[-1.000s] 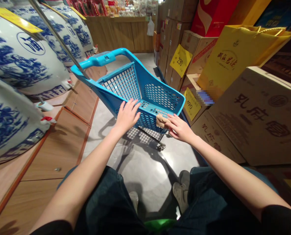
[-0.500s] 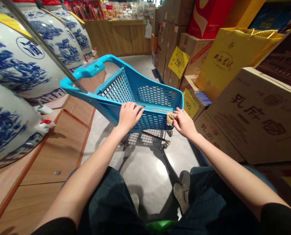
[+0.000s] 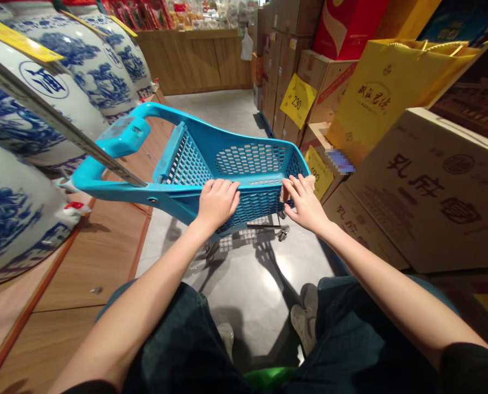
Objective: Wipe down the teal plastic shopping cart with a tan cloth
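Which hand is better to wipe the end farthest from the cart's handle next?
Probably the right hand: it holds the tan cloth against the blue cart near that end. The left hand grips the rim closer to the handle.

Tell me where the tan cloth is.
In the head view, the tan cloth is right of centre, under the right hand at the right end of the blue cart, near the yellow 490 sign.

Glossy grey floor with bright glare, wooden cabinets at left, wood-fronted counter beyond.
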Demonstrator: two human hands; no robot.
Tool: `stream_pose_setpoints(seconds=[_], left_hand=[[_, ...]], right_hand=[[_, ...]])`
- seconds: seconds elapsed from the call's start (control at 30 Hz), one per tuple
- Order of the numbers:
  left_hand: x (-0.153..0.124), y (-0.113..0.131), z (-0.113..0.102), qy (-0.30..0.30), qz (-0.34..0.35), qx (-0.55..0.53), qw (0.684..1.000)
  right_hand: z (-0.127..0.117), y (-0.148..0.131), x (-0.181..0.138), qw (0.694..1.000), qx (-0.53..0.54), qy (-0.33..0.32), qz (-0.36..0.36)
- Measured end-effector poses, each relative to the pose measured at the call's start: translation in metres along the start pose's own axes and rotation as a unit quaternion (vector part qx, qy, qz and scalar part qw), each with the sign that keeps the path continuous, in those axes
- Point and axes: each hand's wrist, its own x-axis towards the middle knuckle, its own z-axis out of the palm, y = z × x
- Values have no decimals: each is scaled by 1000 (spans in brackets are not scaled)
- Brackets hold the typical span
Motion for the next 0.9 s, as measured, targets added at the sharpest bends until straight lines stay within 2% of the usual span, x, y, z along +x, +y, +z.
stream_pose_setpoints(seconds=[0.07,0.13,0.23,0.43,0.63,0.7,0.83,0.9], left_hand=[[-1,2,0,6,7,8,1000],[-2,4,0,9,10,16,1000],[-2,6,-1,3,11,10,1000],[-1,3,-1,-11,-9,-21,1000],[1,-3,0,-4,-1,-14,1000],[1,-4,0,0,-2,-10,1000],[1,-7,-1,-1,-8,-5,1000],[1,-9,-1,-10,-8,-11,1000]], right_hand=[[-1,10,1,1000,7,0,-4],[0,20,2,1000,9,13,23],[3,21,0,998,17,39,54],[0,-3,-1,999,5,-5,-46],[5,8,3,999,-14,33,33],[7,4,2,999,-12,30,26],[1,1,0,999,-13,-6,-34],[-1,7,1,999,-25,-17,-21]])
